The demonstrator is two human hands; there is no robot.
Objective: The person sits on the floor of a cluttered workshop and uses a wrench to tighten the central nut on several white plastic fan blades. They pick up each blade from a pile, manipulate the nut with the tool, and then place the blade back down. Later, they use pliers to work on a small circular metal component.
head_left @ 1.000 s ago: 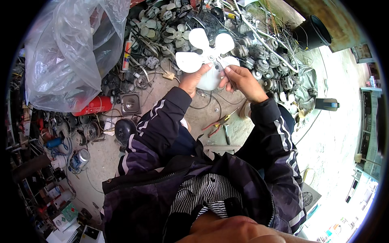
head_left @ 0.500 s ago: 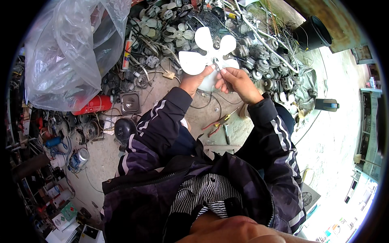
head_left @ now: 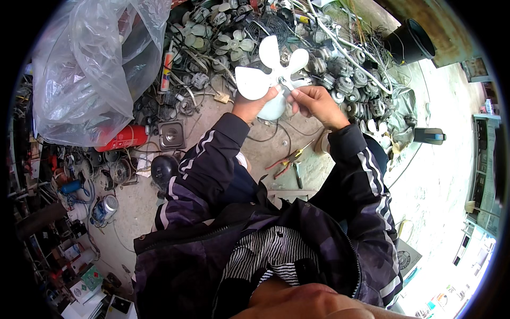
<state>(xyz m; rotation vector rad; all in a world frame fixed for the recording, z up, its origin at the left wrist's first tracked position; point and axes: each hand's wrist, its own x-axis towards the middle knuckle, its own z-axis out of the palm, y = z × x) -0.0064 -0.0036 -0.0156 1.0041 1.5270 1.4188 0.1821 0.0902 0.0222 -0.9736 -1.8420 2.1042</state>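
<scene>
A white fan blade (head_left: pixel 252 84) with several rounded petals is held up in front of me, above the floor. My left hand (head_left: pixel 254 106) grips it from the lower left, thumb pressed near the hub. At the hub sits a thin metal tool that looks like a small wrench (head_left: pixel 287 84). My right hand (head_left: pixel 319 106) pinches its outer end, with the fingers curled below. Most of the tool's handle is hidden by those fingers.
Beyond my hands lies a heap of small motors (head_left: pixel 345 85), fan blades and cables. Pliers (head_left: pixel 291 159) rest on the floor between my legs. To the left are a clear plastic bag (head_left: pixel 95 74), a red cylinder (head_left: pixel 125 137) and a metal pan (head_left: pixel 171 135). A black bucket (head_left: pixel 409 42) stands at far right.
My right hand has shifted slightly to the right, and the wrench has swung with it about the hub. The left hand keeps its grip on the fan blade, which has barely moved.
</scene>
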